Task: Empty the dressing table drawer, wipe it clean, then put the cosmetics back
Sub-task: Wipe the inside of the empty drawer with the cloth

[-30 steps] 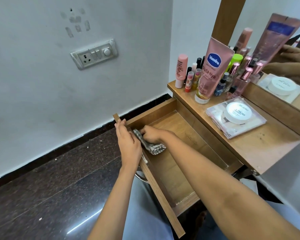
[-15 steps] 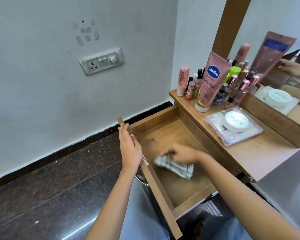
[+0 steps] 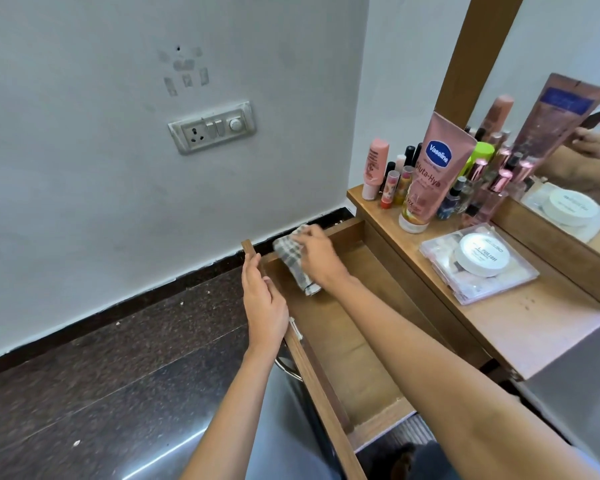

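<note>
One stage of three looks finished: the wooden drawer (image 3: 347, 344), pulled out across the centre of the frame, shows only bare, matte, wood-grain board inside. Wiping appears to be under way. The right hand (image 3: 317, 254) curls its fingers over a crumpled grey-and-white checked cloth (image 3: 293, 263) and presses it against the drawer's side wall near its upper-left corner. The left hand (image 3: 262, 299) lies along the top edge of the drawer front, fingers stretched fairly straight, steadying it rather than clenching. Putting things back seems wholly undone, since the cosmetics stand on the dressing table top (image 3: 541, 327) at the right: a glossy pink Vaseline tube (image 3: 433, 171) on its cap, slim lip-balm sticks (image 3: 390, 188), small glass bottles with rose-metallic caps (image 3: 496, 188), and a flat white round tub (image 3: 480, 254) resting on a clear plastic case (image 3: 499, 289).
</note>
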Motion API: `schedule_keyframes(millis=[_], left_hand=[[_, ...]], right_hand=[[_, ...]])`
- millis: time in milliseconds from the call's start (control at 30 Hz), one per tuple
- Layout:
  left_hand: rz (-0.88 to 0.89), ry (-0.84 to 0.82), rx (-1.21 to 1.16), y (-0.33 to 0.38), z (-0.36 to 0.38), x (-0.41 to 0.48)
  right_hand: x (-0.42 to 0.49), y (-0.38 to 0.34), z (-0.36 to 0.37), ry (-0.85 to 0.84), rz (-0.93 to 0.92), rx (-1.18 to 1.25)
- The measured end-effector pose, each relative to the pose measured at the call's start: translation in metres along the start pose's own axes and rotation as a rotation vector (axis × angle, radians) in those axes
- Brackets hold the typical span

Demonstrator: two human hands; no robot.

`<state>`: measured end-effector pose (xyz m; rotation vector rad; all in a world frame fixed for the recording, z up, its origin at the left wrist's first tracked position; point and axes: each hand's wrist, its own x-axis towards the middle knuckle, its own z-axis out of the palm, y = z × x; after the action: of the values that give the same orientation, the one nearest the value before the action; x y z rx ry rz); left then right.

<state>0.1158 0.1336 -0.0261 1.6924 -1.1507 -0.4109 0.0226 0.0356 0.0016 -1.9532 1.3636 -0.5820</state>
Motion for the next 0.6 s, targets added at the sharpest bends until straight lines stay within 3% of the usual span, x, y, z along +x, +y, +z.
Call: schedule_keyframes(millis=[100,233,600], left_hand=[[0.006,0.015,-0.007,-0.001,0.001,0.001],[-0.003,0.027,-0.013,0.001,0.0,0.0],[-0.007,0.015,-0.013,0.004,0.001,-0.001]], right_hand=[[-0.003,-0.01,0.019,-0.138,-0.172,-0.097],[-0.011,-0.005,0.018,-0.151,-0.266,-0.12],[-0.032,0.011,0.02,-0.272,-0.188,-0.084]])
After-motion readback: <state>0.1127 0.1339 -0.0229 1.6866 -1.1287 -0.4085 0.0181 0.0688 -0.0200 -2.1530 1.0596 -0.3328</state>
